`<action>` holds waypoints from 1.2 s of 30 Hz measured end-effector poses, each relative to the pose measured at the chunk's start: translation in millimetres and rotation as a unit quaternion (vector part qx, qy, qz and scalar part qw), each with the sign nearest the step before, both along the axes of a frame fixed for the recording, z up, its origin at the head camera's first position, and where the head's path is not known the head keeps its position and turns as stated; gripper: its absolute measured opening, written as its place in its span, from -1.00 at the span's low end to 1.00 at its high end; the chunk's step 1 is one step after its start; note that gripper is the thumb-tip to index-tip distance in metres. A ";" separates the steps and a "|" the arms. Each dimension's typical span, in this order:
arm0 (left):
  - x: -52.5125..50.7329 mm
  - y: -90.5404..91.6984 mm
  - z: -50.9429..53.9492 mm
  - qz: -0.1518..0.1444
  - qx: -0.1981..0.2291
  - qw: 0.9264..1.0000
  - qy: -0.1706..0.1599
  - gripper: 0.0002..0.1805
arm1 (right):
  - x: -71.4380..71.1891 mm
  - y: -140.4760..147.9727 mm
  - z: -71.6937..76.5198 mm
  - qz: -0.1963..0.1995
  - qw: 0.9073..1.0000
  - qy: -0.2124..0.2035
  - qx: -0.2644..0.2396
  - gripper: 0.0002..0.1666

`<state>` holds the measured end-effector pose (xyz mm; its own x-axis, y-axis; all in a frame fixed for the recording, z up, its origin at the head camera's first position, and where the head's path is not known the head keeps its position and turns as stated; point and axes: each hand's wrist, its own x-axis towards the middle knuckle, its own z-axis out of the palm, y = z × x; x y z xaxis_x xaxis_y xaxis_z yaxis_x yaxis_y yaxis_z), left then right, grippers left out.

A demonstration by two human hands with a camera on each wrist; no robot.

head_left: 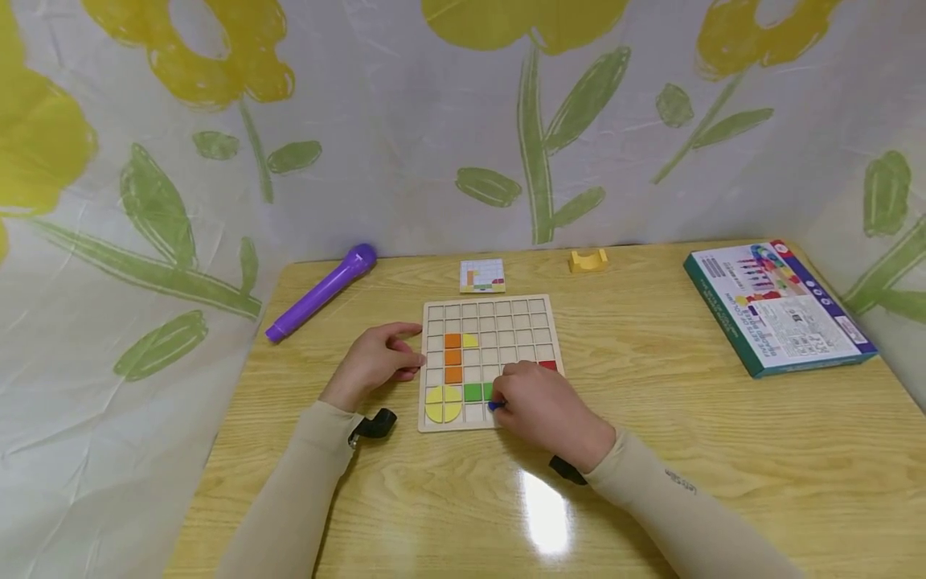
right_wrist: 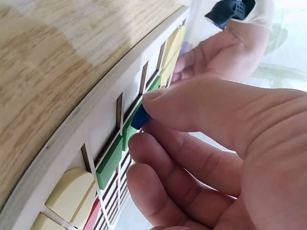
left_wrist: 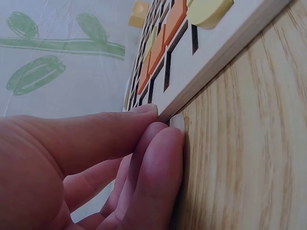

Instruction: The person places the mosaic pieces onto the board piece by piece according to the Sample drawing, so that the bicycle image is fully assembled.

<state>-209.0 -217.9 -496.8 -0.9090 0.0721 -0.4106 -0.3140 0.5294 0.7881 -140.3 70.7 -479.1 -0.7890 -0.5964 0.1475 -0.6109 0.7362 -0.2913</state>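
Observation:
A square wooden grid board [head_left: 515, 325] lies on the table between both hands. My left hand [head_left: 372, 358] pinches its left edge between thumb and fingers, as the left wrist view shows. A small blue piece [right_wrist: 140, 117] is held by my right hand [head_left: 546, 406] between thumb and index finger, over the lower rows beside the green tiles [head_left: 473, 392]. In the board's cells sit a column of orange tiles [head_left: 452, 357], a single yellow piece [head_left: 469, 341], yellow quarter pieces [head_left: 443, 404] forming a circle, and a red tile [head_left: 547, 366]. My right hand hides the board's lower right corner.
Behind the board lies a pattern card [head_left: 482, 276]. A purple toy microphone [head_left: 321, 293] is at back left, a small yellow stand [head_left: 588, 260] at the back. To the right lies a game box [head_left: 781, 310]. A flowered cloth [head_left: 405, 121] hangs behind the table.

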 end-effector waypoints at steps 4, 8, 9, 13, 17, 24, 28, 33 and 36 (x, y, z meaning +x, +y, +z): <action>2.2 0.3 -1.9 -0.002 0.000 1.000 -0.006 -0.32 | 2.7 -1.0 -1.6 0.000 1.000 -0.009 0.008 -0.90; 3.5 0.7 -4.0 0.000 0.003 1.000 -0.005 -0.31 | 4.1 -1.5 -3.6 0.001 1.000 -0.005 0.010 -0.89; 3.6 0.7 -4.4 0.002 0.004 1.000 -0.005 -0.31 | 4.1 -1.5 -4.1 0.002 1.000 -0.002 0.009 -0.88; 3.1 0.7 -5.1 0.005 0.002 1.000 -0.004 -0.31 | 3.2 -1.8 -6.8 0.006 1.000 0.009 0.009 -0.87; 2.7 0.5 -4.8 0.006 0.004 1.000 -0.003 -0.31 | 1.8 -2.7 -8.8 0.008 1.000 0.018 0.013 -0.86; 4.0 -0.3 -3.8 0.010 0.006 1.000 -0.005 -0.31 | 0.8 -4.7 -8.8 0.010 1.000 0.020 0.013 -0.86; 4.8 -1.3 -4.6 0.010 0.007 1.000 -0.004 -0.31 | 0.7 -5.2 -9.4 0.012 1.000 0.019 0.011 -0.86; 4.9 -1.1 -5.4 0.010 0.007 1.000 -0.006 -0.31 | -0.8 -3.1 -9.1 0.011 1.000 0.018 0.006 -0.85; 4.1 0.0 -5.3 0.008 0.000 1.000 -0.004 -0.32 | -3.6 1.9 -6.4 0.001 1.000 0.012 -0.001 -0.86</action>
